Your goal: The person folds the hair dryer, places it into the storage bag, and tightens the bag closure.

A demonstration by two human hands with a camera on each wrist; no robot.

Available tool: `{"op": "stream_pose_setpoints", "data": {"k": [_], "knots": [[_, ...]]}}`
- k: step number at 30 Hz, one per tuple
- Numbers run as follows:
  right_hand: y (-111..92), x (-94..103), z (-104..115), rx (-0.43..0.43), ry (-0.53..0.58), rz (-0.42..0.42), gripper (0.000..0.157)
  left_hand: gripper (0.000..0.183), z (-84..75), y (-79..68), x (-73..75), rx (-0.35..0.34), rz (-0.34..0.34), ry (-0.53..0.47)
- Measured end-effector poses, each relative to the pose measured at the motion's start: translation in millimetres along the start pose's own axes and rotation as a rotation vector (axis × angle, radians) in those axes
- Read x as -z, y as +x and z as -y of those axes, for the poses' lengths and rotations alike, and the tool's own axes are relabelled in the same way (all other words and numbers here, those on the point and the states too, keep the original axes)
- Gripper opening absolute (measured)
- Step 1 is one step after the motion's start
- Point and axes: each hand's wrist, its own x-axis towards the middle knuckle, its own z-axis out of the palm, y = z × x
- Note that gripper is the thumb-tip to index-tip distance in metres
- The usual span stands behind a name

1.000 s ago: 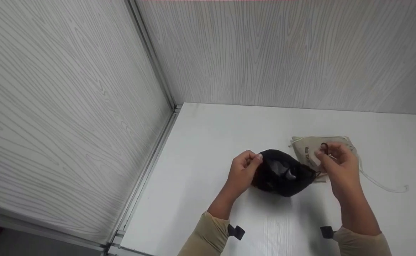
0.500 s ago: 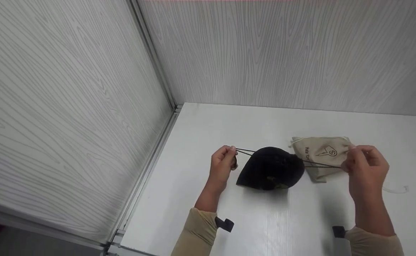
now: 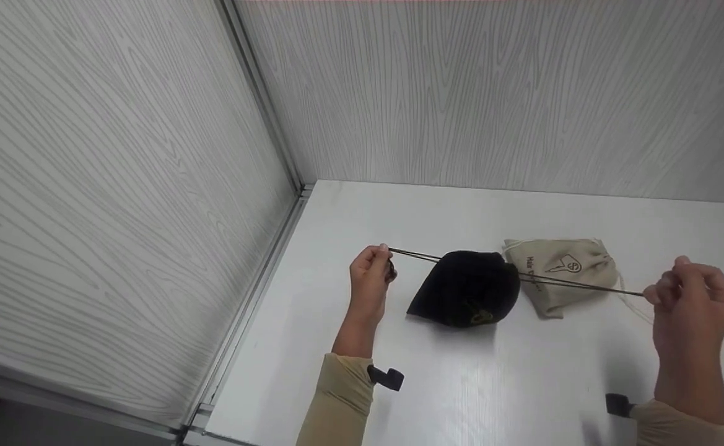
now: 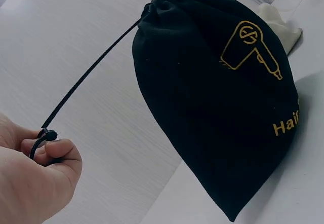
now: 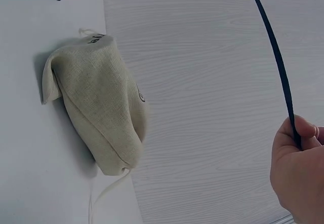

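Observation:
A black drawstring bag point(image 3: 464, 291) hangs between my hands, its mouth gathered shut. In the left wrist view its front shows a yellow hair dryer drawing point(image 4: 249, 49) and partly visible lettering. My left hand point(image 3: 368, 279) pinches the knotted end of the drawstring on the left; the knot point(image 4: 49, 135) pokes out between thumb and fingers. Far to the right, my right hand point(image 3: 696, 303) grips the opposite drawstring loop point(image 5: 278, 57), pulled taut across the head view. The end of that loop is hidden in the fingers.
Behind and to the right, a beige drawstring bag point(image 3: 575, 272) with a hair dryer print lies on the white table point(image 3: 362, 217). Its pale cord trails right. Wood-grain panels point(image 3: 436, 93) stand at the back and left.
My hands have moved apart, left hand leftward and right hand rightward, drawing the cords out. The black bag's mouth, open a second ago, has closed up.

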Motion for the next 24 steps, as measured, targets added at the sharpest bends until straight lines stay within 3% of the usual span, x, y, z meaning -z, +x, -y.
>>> {"op": "stream_pose_setpoints", "data": {"k": [7,15,20,24], "knots": [[-2,3.2,-13,-0.016,-0.070,-0.018,0.026,0.022,22.5,-5.3,2.2,0.027,0.023,0.094],[-2,8.4,-15,-0.095,-0.236,-0.021,0.016,0.028,38.0,-12.7,-5.2,0.096,0.025,0.289],[-1,12.3,-13,-0.168,-0.320,-0.004,0.031,0.027,42.4,-15.4,-8.1,0.117,0.056,0.312],[-1,10.8,-14,-0.201,-0.448,-0.028,0.048,0.027,44.0,-16.2,-9.4,0.122,0.077,0.320]]}}
